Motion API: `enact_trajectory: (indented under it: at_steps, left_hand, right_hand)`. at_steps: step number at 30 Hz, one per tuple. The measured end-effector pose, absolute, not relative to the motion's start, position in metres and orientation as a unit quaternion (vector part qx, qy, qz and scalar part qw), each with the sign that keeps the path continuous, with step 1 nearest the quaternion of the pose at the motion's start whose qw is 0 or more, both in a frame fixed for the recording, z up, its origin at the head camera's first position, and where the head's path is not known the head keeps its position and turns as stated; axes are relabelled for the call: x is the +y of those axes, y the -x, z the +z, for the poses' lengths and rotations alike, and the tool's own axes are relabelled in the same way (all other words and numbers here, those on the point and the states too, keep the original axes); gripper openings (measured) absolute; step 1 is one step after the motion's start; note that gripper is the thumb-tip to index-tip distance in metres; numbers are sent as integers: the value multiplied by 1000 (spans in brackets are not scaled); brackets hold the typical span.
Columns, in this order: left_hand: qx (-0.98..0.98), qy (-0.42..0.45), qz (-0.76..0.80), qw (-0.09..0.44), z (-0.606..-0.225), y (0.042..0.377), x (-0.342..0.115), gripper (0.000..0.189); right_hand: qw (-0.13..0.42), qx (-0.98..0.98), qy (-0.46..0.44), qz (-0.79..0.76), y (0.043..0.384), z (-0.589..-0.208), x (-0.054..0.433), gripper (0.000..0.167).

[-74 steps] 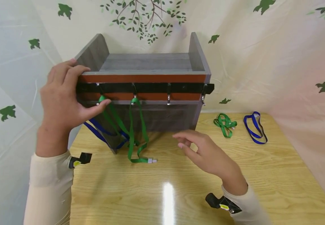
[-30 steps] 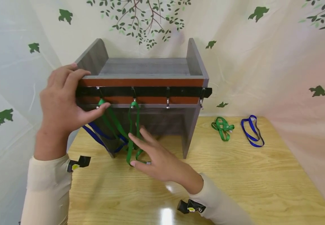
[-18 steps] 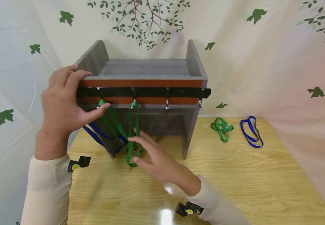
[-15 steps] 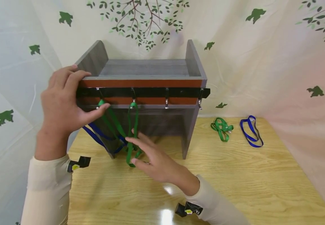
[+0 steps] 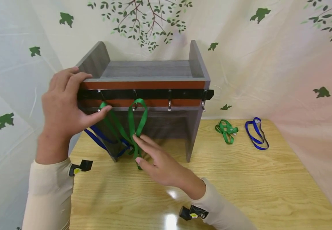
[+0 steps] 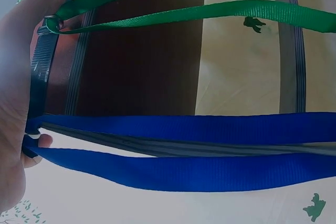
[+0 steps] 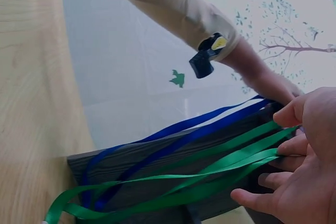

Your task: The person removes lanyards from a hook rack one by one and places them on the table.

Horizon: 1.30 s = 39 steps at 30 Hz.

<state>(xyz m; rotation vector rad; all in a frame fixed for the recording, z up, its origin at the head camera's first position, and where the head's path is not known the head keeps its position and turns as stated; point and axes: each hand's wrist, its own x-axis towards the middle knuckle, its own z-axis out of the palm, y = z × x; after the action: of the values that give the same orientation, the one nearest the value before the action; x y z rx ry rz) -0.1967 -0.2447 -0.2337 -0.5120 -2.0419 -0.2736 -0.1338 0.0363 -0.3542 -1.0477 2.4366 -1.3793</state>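
Note:
My left hand (image 5: 62, 102) grips the left front corner of a small grey shelf (image 5: 148, 69), fingers over its top edge and thumb along the front by the first visible hook. My right hand (image 5: 166, 167) pinches a green lanyard (image 5: 143, 119) between fingers and thumb; its loop stands up in front of the second visible hook. Another green lanyard (image 5: 120, 127) hangs from the hook beside my left thumb. At the left end hangs a blue lanyard (image 6: 210, 174), its upper part hidden in the head view. Green straps (image 7: 231, 182) run to my right fingertips in the right wrist view.
A black hook rail (image 5: 154, 94) crosses the shelf's reddish-brown front, its two right hooks bare. On the wooden table (image 5: 240, 179) to the right lie a bundled green lanyard (image 5: 226, 131) and a looped blue lanyard (image 5: 257, 134). A leaf-patterned cloth hangs behind.
My right hand has come left from over the table to the hanging green lanyard. In the last half second its loop has risen and widened at the hook. My left hand stays put.

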Motion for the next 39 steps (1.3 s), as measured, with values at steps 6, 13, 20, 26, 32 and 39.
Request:
enact_trajectory:
  at_steps: [6,13,20,26,32,39]
  left_hand:
    - [-839,209,-114,489,-234,197,-245,102]
    - [-835,208,-121,496,-235,197,-245,103]
    - [-832,209,-123,499,-236,198,-245,103]
    - [-830,208,-125,503,-235,199,-245,104]
    - [-833,206,-121,499,-235,199,-245,104]
    - [-831,205,-126,501,-237,199,-244,103]
  right_hand:
    - [27,806,375,-458,130,-348,43,67]
    - [-101,786,443,-419,128,-344,51,59]
    - [-241,739,492,-393,125,-343,53,51]
    - [-314,679,523,-408,124,-334,55,39]
    - [-391,600,534,-449,126,-324,60,28]
    - [-421,551,512,-506,130,-326,72,14]
